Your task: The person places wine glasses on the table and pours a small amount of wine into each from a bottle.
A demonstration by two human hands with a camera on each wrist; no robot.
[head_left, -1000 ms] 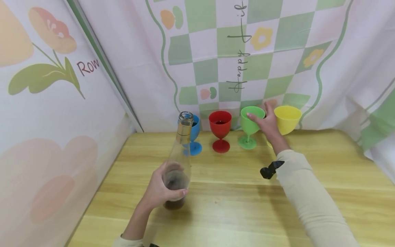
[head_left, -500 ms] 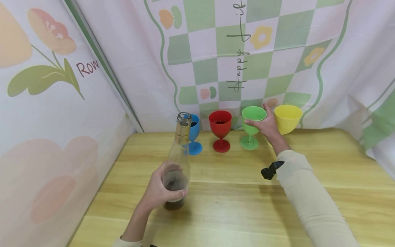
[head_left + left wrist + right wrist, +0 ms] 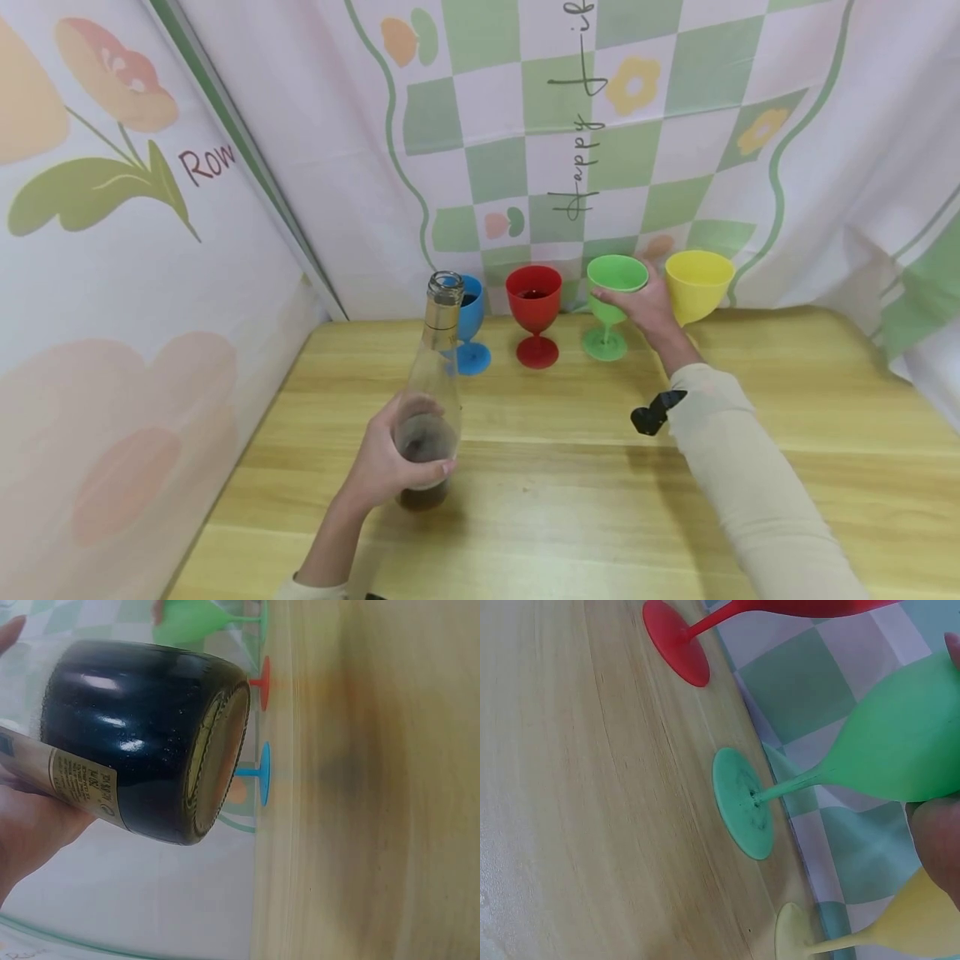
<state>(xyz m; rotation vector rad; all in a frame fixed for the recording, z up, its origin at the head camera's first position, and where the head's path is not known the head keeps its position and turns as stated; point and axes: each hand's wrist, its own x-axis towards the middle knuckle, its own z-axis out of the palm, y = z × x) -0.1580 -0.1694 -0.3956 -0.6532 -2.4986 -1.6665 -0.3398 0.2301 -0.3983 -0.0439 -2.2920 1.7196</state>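
Observation:
My left hand grips a clear glass bottle near its base, with dark liquid low inside. In the left wrist view the bottle tilts, its base off the table. My right hand holds the bowl of the green goblet, thumb at the front; in the right wrist view the goblet's foot is at the tabletop. A red goblet with dark liquid stands left of it, and a blue goblet, also with dark liquid, is partly behind the bottle neck.
A yellow goblet stands right of my right hand, its lower part hidden by the hand and wrist. The goblets line the back edge of the wooden table, before a checkered curtain. A patterned wall rises at the left.
The green goblet has shifted slightly right since a second ago, and my right thumb has moved lower onto its bowl. The left hand and bottle have hardly moved.

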